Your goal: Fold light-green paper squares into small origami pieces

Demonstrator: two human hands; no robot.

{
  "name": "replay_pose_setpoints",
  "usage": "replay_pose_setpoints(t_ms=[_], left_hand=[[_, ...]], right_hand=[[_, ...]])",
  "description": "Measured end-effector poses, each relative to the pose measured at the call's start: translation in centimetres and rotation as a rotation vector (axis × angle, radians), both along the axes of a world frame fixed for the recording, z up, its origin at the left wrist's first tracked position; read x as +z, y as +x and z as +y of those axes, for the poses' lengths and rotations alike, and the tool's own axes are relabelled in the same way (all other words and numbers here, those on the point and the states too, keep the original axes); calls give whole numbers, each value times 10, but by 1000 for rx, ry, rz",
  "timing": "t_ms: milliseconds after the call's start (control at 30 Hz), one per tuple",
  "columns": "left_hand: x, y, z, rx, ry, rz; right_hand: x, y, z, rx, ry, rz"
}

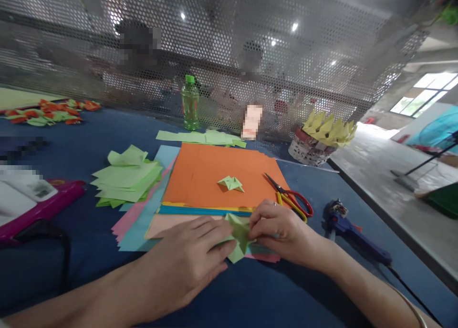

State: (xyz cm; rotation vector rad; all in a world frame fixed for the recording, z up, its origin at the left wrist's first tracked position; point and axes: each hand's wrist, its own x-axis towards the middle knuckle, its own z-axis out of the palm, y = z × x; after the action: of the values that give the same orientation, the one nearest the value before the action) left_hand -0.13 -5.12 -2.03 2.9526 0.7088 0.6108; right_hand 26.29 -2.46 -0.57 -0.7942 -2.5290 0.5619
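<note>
Between my two hands is a piece of light green paper (239,237) with creases and folded points. My left hand (195,251) grips its left side, fingers bent over it. My right hand (274,227), with a ring on one finger, pinches the right edge. Both hands are over the near edge of a stack of coloured paper, with an orange sheet (203,175) on top. A small folded green paper piece (231,183) lies on that sheet. Scissors (291,194) with red and yellow handles rest at the stack's right side, just beyond my right hand.
Left of the stack sits a pile of green paper squares (125,177). A blue glue gun (358,237) with a cord lies at right. Behind stand a green bottle (190,103), green strips (200,137) and a pot with yellow folded paper (315,142). A perforated metal screen (222,37) borders the table.
</note>
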Motion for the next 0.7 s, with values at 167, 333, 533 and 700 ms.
replay_pose_setpoints(t_ms=[167, 333, 533, 700], left_hand=[[4, 0, -2, -34, 51, -41], [0, 1, -3, -71, -31, -12], [-2, 1, -1, -65, -70, -16], [-4, 3, 0, -56, -86, 29]], right_hand=[[-2, -2, 0, -13, 115, -47], [3, 2, 0, 32, -26, -52], [2, 9, 2, 0, -180, -33], [-3, 10, 5, -35, -245, 3]])
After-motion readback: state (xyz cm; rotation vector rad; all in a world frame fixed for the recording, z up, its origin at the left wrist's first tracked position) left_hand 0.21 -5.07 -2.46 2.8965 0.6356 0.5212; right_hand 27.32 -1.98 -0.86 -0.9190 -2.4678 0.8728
